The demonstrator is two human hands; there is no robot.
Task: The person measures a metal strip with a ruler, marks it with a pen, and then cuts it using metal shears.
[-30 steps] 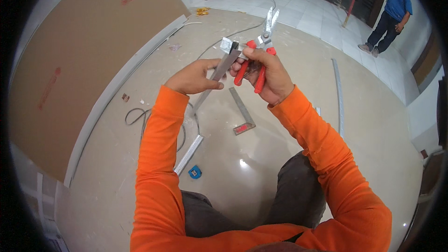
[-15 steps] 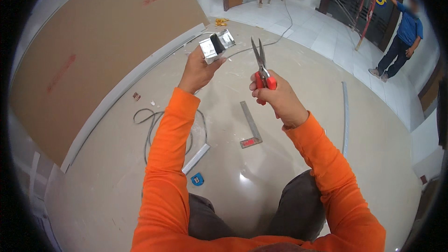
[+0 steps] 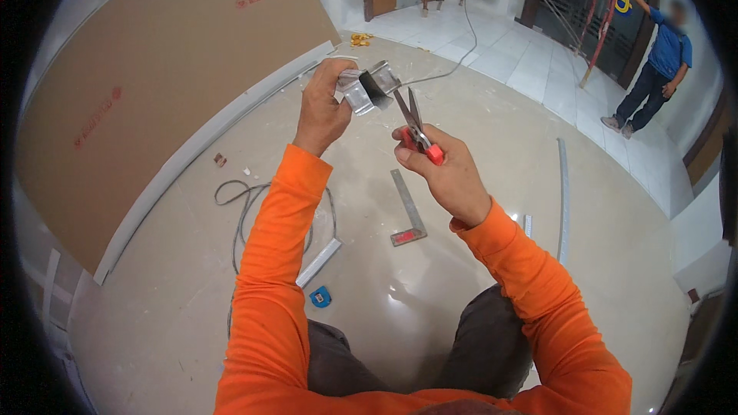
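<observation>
Out in front of me, my left hand grips a short bent piece of shiny metal channel, its cut end and folded flap turned to the right. My right hand is closed round the red handles of a pair of tin snips. The two pointed blades are parted and aim up toward the channel's flap. Their tips are close to the metal; whether they touch it I cannot tell. On the floor below lies a try square with a red mark on its stock.
A blue tape measure, a metal strip and a looped grey cable lie on the floor. A long metal strip lies at right. A large brown board leans at left. Near scaffolding stands a person in blue.
The snips have moved left and tilted toward the channel, and their blades are spread wider. My left hand has turned the channel, bringing its flap lower and further right.
</observation>
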